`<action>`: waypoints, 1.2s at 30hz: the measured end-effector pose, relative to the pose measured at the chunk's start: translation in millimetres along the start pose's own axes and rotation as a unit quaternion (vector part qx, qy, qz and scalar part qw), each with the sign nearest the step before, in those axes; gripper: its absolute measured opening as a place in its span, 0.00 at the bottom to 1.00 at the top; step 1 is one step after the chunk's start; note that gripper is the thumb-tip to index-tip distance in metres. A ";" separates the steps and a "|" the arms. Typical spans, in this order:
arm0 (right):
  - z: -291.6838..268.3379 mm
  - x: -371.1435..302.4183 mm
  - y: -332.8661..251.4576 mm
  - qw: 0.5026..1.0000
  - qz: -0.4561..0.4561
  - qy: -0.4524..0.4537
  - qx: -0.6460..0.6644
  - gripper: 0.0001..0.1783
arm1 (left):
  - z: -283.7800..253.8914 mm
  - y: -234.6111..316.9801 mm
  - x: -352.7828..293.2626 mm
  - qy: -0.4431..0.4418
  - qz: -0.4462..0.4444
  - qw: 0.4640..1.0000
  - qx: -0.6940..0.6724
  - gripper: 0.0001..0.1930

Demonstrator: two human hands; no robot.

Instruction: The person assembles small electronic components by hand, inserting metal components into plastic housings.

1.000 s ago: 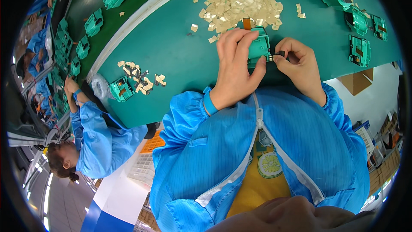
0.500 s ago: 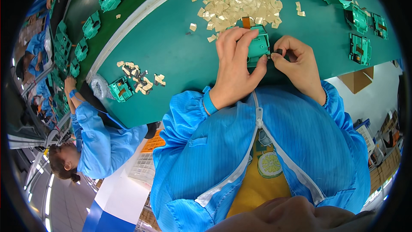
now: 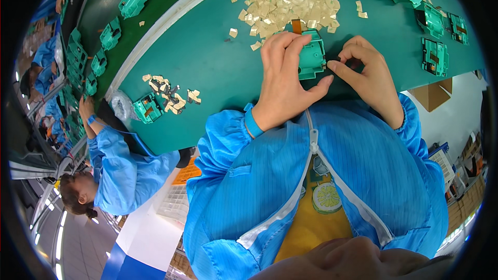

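Observation:
A green plastic housing [image 3: 312,58] with a short orange ribbon cable [image 3: 296,26] at its far edge lies on the green table in front of me. My left hand [image 3: 285,70] grips its left side, fingers over the far edge and thumb stretched out along the near side. Just off the housing's right edge is my right hand [image 3: 365,70]. Its thumb and forefinger are parted, with nothing visible between them; the other fingers curl, partly hidden.
Beyond the housing lies a heap of cream-coloured tabs [image 3: 290,0]. More green housings stand at the right [image 3: 434,57]. On the left are another housing [image 3: 147,108], black and cream scraps [image 3: 168,93] and a clear plastic roll [image 3: 122,105]. A co-worker [image 3: 114,161] works beside a rail-edged line.
My right hand has let go of a small black piece at the housing's right edge and drawn slightly right, its fingers parting. My left thumb has moved off the housing's near corner.

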State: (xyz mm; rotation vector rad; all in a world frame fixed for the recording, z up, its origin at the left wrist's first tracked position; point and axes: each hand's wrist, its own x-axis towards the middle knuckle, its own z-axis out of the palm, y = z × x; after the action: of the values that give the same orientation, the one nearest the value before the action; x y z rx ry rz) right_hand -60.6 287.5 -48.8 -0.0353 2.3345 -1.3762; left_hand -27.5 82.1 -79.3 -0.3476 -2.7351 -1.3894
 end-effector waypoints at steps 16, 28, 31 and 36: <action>-7.7 -5.5 -27.1 0.968 0.069 -0.136 0.197 0.10 | -35.6 2.2 2.9 -0.090 0.010 0.992 -0.093 0.39; -0.8 -4.5 -42.1 0.988 0.008 -0.116 0.098 0.10 | -40.3 7.1 -4.5 -0.086 -0.118 0.970 -0.194 0.33; -0.7 -4.0 -44.2 0.990 0.007 -0.112 0.086 0.10 | -40.4 9.0 -2.1 -0.081 -0.115 0.974 -0.177 0.33; -0.3 -3.6 -46.6 0.992 0.000 -0.100 0.074 0.09 | -42.3 15.7 2.7 -0.084 -0.120 0.978 -0.149 0.32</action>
State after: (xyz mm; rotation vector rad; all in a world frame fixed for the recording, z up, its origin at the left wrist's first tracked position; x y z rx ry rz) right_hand -66.4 264.9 -8.2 -0.1220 2.0641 -1.4708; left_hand -28.9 57.5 -41.3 -0.1566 -2.7731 -1.9242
